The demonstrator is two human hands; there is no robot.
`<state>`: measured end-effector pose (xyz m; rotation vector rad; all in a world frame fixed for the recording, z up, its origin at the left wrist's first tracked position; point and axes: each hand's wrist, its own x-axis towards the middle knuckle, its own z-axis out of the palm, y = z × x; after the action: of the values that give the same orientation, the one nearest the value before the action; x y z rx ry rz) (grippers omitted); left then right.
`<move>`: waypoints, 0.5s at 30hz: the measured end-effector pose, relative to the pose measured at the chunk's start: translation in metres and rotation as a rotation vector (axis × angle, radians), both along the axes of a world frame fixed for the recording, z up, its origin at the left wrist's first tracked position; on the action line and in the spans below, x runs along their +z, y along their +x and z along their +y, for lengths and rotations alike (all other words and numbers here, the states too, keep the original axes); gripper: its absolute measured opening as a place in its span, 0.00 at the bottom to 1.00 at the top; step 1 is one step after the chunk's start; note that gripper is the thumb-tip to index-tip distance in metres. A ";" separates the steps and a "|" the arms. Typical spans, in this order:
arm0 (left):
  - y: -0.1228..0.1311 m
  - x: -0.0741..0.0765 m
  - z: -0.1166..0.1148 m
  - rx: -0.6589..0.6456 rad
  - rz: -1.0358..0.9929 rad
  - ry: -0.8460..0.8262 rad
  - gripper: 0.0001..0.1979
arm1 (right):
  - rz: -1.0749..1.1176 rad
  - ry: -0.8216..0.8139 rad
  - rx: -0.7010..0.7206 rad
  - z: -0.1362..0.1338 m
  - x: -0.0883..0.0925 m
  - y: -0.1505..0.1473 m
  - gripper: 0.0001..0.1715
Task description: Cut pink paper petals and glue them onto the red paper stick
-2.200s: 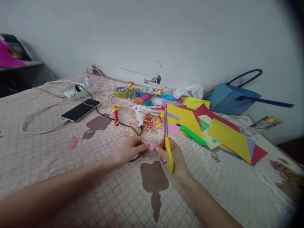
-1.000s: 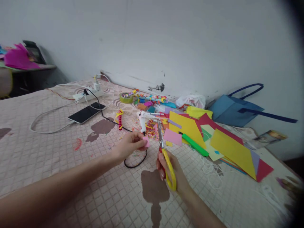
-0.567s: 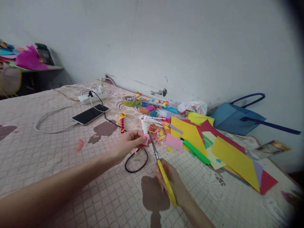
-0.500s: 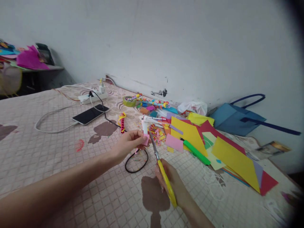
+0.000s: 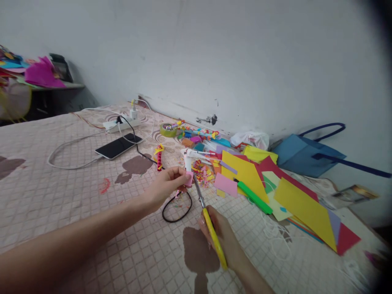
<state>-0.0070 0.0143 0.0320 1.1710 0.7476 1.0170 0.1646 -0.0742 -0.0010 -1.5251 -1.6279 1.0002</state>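
Between the thumb and fingers of my left hand [image 5: 168, 183] is a small square of pink paper [image 5: 189, 179]. My right hand [image 5: 222, 232] is wrapped round the yellow handles of a pair of scissors [image 5: 211, 230]. Their metal blades point up and away, with the tips just right of the pink square; I cannot tell whether they touch it. Behind the hands stands a white hot glue gun [image 5: 188, 157], close to a heap of tiny paper scraps [image 5: 202, 172]. A loop of black cable [image 5: 177, 220] lies below my left hand.
To the right lie a pink sheet [image 5: 226, 185], a green cutter [image 5: 255, 198], yellow sheets [image 5: 308, 212] and white string [image 5: 277, 237]. A blue bag [image 5: 306, 155] leans at the wall. On the left are a phone [image 5: 118, 146], a power strip [image 5: 122, 123] and a red-and-yellow stick [image 5: 159, 158].
The view has shifted slightly, so everything sits a little further right. Both hands keep their holds, and the scissors stay beside the pink paper.
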 end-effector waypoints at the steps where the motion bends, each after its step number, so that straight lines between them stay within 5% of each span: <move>1: 0.000 0.000 0.000 0.001 -0.002 0.001 0.13 | -0.002 -0.003 0.002 0.000 0.000 0.000 0.15; 15: 0.002 0.000 -0.003 0.021 -0.031 -0.026 0.11 | 0.018 -0.056 -0.003 0.000 -0.001 -0.002 0.13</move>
<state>-0.0048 0.0114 0.0318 1.1250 0.7474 1.0377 0.1624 -0.0737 -0.0016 -1.5509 -1.5968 1.0631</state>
